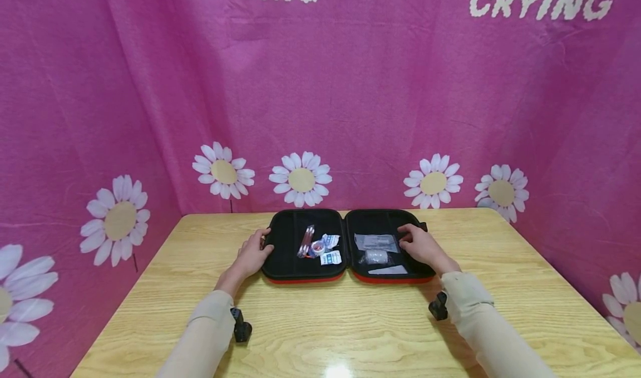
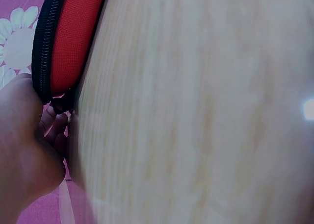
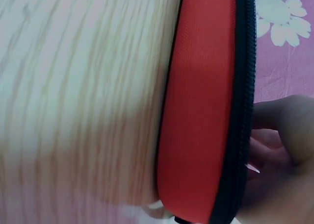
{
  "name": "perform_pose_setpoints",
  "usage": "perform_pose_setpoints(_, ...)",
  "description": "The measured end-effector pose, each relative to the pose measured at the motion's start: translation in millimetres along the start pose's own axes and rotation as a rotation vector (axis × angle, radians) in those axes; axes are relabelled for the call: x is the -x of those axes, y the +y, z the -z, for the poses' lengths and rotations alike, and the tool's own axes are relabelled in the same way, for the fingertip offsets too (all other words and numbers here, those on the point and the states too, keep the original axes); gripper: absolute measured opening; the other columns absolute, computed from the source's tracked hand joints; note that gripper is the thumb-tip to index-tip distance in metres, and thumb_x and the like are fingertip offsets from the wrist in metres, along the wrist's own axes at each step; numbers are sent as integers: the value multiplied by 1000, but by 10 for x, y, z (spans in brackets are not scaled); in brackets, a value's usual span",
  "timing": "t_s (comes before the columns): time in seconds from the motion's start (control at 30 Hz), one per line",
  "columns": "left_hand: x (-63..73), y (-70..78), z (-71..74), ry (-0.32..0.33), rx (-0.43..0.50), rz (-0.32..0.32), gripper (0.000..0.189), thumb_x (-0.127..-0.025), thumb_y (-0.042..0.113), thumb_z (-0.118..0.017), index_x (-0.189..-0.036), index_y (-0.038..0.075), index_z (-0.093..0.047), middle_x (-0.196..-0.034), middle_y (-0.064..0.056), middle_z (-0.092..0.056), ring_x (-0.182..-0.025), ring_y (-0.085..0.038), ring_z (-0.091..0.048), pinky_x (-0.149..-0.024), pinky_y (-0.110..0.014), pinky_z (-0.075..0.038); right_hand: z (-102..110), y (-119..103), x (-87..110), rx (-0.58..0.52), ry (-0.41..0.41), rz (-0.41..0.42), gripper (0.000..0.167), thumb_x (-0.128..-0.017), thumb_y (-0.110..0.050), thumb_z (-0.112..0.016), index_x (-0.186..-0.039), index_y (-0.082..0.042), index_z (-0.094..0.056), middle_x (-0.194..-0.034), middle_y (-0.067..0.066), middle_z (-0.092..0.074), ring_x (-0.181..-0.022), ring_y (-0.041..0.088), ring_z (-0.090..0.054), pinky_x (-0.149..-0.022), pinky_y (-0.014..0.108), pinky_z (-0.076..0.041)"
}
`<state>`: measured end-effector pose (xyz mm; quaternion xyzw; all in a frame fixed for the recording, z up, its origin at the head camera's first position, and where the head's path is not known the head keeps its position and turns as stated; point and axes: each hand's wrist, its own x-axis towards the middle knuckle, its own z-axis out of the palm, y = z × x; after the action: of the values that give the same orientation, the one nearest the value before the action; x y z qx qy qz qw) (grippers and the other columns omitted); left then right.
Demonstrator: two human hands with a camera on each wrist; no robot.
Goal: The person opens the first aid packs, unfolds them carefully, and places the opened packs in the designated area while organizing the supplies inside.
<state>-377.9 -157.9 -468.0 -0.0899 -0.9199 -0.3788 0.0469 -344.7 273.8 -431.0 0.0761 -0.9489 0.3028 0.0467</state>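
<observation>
A red and black zip case (image 1: pixel 280 266) lies unfolded on the table, its two halves side by side. At its left edge, my left hand (image 1: pixel 253 251) grips the rim, thumb over the top and fingers bent at the outer side. My right hand (image 1: pixel 420 244) reaches over the right edge, its loosely bent fingers inside that half beside a flat clear packet (image 1: pixel 376 243). Below this packet lie a wrapped bandage roll (image 1: pixel 376 256) and a flat white piece (image 1: pixel 388 270). The left half holds a slim clear-wrapped bundle (image 1: pixel 306 241), a small tape roll (image 1: pixel 317 248) and small white-and-blue packets (image 1: pixel 330 258).
The case stands near the back of the wooden table (image 1: pixel 330 322), close to a pink curtain (image 1: pixel 350 99) printed with daisies. The curtain also borders the left and right sides. Black wrist cameras (image 1: pixel 241 327) hang under both sleeves.
</observation>
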Motion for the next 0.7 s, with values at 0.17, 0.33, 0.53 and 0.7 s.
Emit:
perform_pose_setpoints(0.17,-9,-7,-4,2,-2,-1,52,-98,19,-57,-146,7,-44,-121,-20,-57,-118,-39,-47,-100,-56,-30,-5,-13,0,-78,-9,40,41,-93,-2,-57,-131,12,-49,-108,29,-68,-94,35,-67,-86,49,-54)
perform_pose_setpoints(0.33,-15,-14,-6,2,-1,-1,52,-98,20,-57,-146,7,-43,-120,-19,-56,-117,-39,-46,-100,-56,-30,10,-13,-11,-86,-3,9,43,-95,-5,-57,-133,12,-48,-108,28,-67,-95,34,-66,-88,49,-52)
perform_pose_setpoints(0.53,-19,-24,-10,1,0,1,52,-98,20,-57,-146,7,-43,-120,-20,-56,-117,-39,-46,-100,-56,-29,45,-23,-29,-58,48,-18,40,-95,-10,-59,-131,7,-52,-108,27,-68,-98,36,-65,-93,53,-49)
perform_pose_setpoints(0.7,-23,-24,-12,-2,4,5,52,-98,20,-56,-147,8,-43,-123,-20,-55,-119,-40,-45,-102,-57,-28,67,-66,-49,-52,77,-2,36,-95,-11,-59,-127,5,-56,-110,27,-68,-100,37,-65,-95,53,-48)
